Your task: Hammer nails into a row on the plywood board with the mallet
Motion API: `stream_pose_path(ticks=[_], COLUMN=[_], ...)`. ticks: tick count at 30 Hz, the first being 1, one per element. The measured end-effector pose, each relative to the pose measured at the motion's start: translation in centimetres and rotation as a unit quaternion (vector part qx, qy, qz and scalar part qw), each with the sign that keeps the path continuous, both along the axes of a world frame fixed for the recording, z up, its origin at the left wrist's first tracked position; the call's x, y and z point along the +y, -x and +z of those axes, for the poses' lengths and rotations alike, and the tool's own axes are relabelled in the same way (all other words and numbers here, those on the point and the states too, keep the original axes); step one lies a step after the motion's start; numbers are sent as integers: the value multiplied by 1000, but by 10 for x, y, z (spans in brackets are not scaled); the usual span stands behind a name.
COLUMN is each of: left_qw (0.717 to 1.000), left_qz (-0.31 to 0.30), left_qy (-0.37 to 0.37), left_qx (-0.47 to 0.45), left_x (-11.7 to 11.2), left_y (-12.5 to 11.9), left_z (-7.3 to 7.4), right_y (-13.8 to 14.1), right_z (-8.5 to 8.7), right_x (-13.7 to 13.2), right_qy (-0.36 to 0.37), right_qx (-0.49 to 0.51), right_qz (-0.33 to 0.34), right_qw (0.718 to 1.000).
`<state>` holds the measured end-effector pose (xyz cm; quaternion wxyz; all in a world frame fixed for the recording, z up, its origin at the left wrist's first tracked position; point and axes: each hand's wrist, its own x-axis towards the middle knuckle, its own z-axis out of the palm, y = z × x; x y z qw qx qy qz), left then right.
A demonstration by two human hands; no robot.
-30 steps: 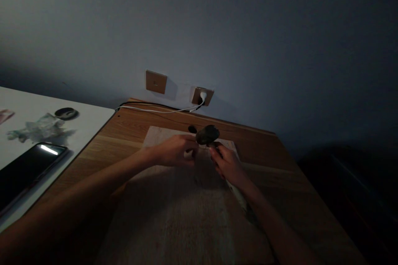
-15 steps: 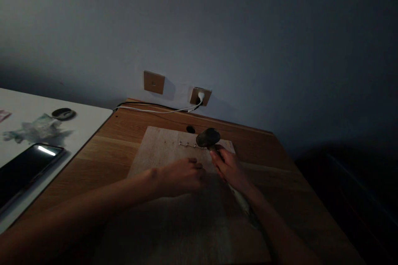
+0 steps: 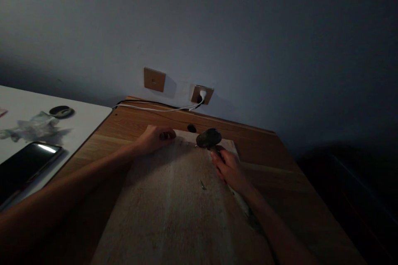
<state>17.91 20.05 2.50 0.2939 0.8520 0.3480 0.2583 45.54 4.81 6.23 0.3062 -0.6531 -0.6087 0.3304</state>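
My right hand [image 3: 231, 169] grips a mallet [image 3: 209, 138] with a dark, rounded head, held over the right part of a pale wooden board [image 3: 177, 215]. My left hand [image 3: 157, 138] is at the board's far left edge, its fingers curled together as in a pinch. What those fingers hold, if anything, is too small and dark to make out. Beside the fingertips, a row of small nails [image 3: 188, 143] stands up from the board, partly behind the mallet head. One loose nail [image 3: 202, 184] lies on the board nearer to me.
The board rests on a wooden table [image 3: 298, 203] with a dark round hole [image 3: 192, 128] near the wall. White and black cables [image 3: 149, 108] run to a socket [image 3: 202, 94]. On the white table [image 3: 90, 118] at left lie a phone [image 3: 27, 165], crumpled plastic [image 3: 40, 126] and a dark round object [image 3: 61, 111].
My left hand has moved away and to the left, from the board's middle to its far left edge, uncovering the loose nail. My right hand and the mallet stay nearly in place.
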Motion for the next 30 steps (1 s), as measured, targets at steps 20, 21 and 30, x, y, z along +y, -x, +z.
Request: stream_pose_path(ticks=[20, 21, 30], left_qw=[999, 998, 998], left_qz=[-45, -52, -37], left_qy=[-8, -18, -30], left_qx=[17, 13, 51], left_x=[1, 2, 4], left_y=[-2, -1, -2], left_z=[4, 5, 4], right_y=[36, 39, 58], right_z=[13, 13, 17], right_x=[18, 20, 32], right_qy=[-12, -12, -55], right_qx=[-19, -17, -80], right_qz=[54, 56, 75], right_qw=[998, 998, 992])
